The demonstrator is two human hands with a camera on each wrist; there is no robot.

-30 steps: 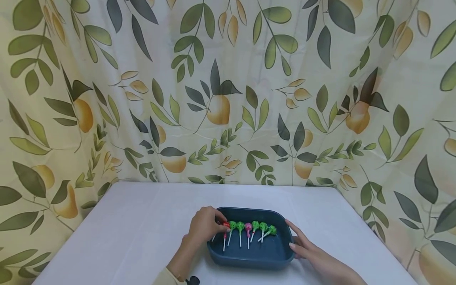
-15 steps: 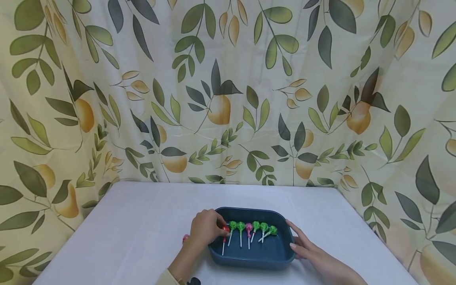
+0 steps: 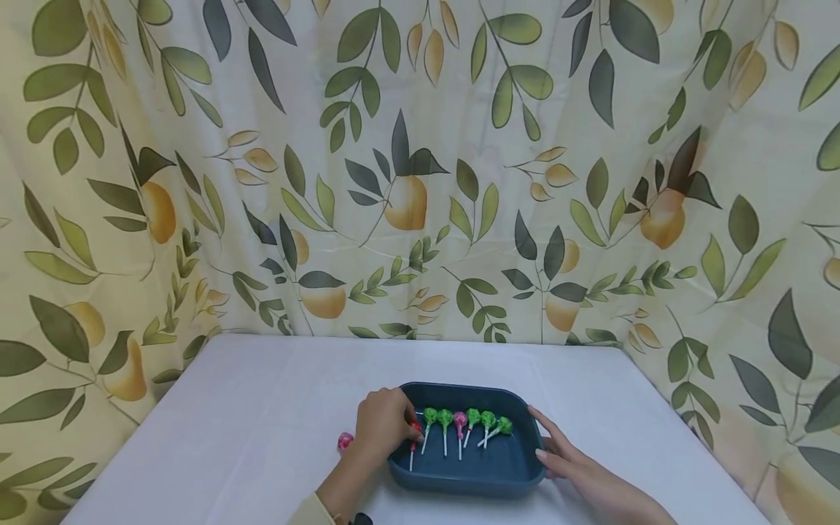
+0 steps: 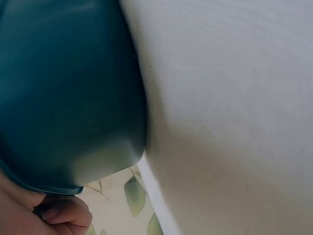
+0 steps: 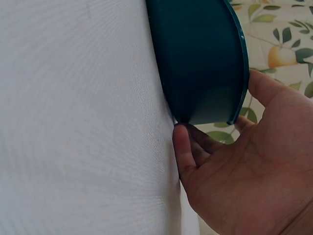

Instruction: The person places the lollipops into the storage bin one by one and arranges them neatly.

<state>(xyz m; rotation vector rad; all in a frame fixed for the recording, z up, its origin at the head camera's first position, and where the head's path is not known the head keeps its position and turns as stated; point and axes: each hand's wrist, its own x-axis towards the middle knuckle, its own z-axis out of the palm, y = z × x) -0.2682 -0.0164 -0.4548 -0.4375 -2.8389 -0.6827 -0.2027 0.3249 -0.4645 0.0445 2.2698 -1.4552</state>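
Note:
In the head view a dark blue tray point(image 3: 466, 470) stands on the white table. My left hand point(image 3: 382, 423) reaches over its left end and pinches a red lollipop point(image 3: 416, 429) by the head, the stick pointing toward me. Green lollipops point(image 3: 445, 418) and a pink lollipop point(image 3: 460, 420) lie in a row inside the tray, heads away from me. My right hand point(image 3: 571, 459) holds the tray's right end, thumb at the near corner. The right wrist view has the right hand point(image 5: 249, 156) with its digits against the end wall and rim. In the left wrist view the tray wall hides much of my left hand point(image 4: 54, 215).
Another pink lollipop point(image 3: 345, 440) lies on the white tablecloth point(image 3: 262, 415) left of the tray, partly behind my left forearm. A curtain point(image 3: 420, 277) printed with leaves and fruit hangs at the table's back edge.
My left hand has shifted slightly right and toward me with the red lollipop. The pink lollipop on the table has come into view beside the forearm. The right hand stays at the tray.

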